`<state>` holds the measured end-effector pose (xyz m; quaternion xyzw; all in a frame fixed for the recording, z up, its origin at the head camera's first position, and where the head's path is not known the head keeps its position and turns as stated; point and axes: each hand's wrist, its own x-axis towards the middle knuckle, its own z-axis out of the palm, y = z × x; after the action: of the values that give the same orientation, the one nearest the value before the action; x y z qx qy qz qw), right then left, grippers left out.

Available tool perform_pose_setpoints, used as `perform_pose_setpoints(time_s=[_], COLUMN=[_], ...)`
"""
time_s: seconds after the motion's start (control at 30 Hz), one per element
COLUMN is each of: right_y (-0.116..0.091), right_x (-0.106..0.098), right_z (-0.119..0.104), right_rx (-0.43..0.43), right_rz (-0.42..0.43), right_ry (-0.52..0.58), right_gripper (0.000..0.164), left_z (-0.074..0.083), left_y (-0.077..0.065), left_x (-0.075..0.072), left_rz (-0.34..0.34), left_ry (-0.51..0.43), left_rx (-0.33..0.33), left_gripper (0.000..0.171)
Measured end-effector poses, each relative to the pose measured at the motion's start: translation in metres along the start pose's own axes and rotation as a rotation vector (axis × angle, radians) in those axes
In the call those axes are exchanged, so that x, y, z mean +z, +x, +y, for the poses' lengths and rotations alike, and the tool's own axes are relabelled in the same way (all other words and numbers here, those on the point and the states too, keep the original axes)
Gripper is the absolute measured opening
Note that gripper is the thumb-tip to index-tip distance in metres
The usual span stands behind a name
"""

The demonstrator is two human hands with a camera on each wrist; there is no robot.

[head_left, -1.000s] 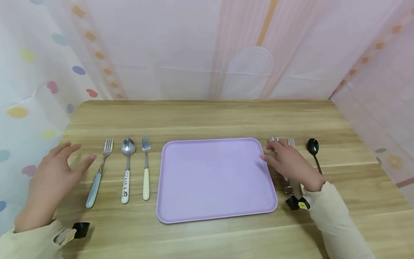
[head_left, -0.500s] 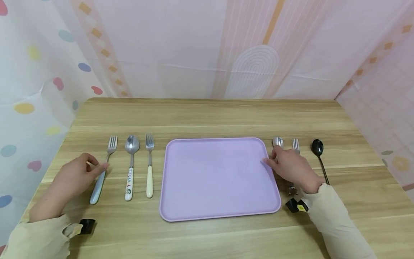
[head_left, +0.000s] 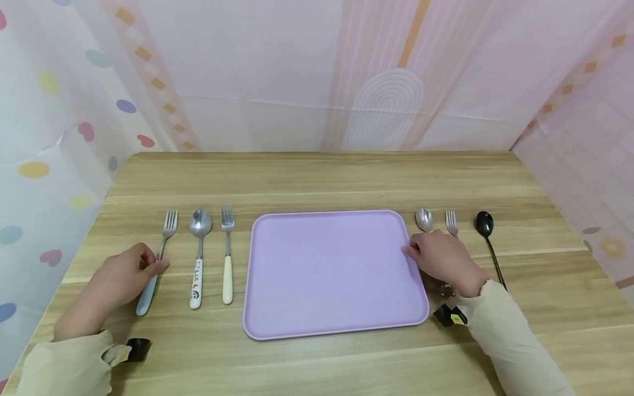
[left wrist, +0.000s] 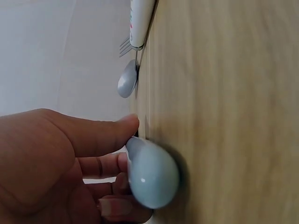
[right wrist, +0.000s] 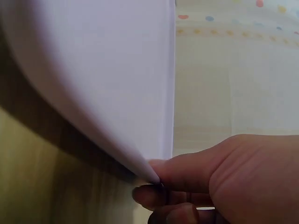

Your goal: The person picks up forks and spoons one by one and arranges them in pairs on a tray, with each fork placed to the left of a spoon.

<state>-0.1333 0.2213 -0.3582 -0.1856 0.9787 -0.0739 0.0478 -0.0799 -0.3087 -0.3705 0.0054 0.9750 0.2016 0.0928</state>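
My left hand [head_left: 124,278] pinches a fork with a light blue handle [head_left: 146,300] at the far left of the cutlery. In the left wrist view the thumb and fingers meet around the fork just beyond the rounded handle end [left wrist: 154,175], close above the wood. A pale purple rectangular tray [head_left: 337,275] lies in the middle of the table. My right hand [head_left: 443,258] grips its right rim, thumb on top and fingers below, as the right wrist view shows at the tray's edge [right wrist: 128,161]. That hand hides parts of the spoon and fork under it.
Right of the tray lie a silver spoon [head_left: 424,219], a fork [head_left: 451,221] and a black spoon [head_left: 484,224]. Between tray and left hand are a white-handled spoon [head_left: 196,283] and a cream-handled fork [head_left: 227,278]. A patterned curtain [head_left: 277,77] stands behind the table.
My left hand has come down from beside the blue-handled fork and closed its fingers on it. My right hand has settled onto the tray's right rim.
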Motion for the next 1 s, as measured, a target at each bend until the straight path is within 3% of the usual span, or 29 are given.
perform_pose_setpoints(time_s=[0.23, 0.6, 1.0], right_y=[0.0010, 0.0024, 0.0007], right_x=[0.0027, 0.0030, 0.0020], right_z=[-0.0009, -0.0026, -0.0042], right_rx=[0.000, 0.010, 0.026], right_rz=[0.013, 0.011, -0.003], right_ry=[0.000, -0.003, 0.002], right_gripper=[0.028, 0.031, 0.028], left_z=[0.0014, 0.0020, 0.0032], left_y=[-0.0004, 0.0006, -0.0021], left_x=[0.0001, -0.0027, -0.0001], left_rz=[-0.011, -0.054, -0.020], left_ry=[0.021, 0.024, 0.020], left_rx=[0.009, -0.019, 0.027], left_gripper=[0.033, 0.044, 0.033])
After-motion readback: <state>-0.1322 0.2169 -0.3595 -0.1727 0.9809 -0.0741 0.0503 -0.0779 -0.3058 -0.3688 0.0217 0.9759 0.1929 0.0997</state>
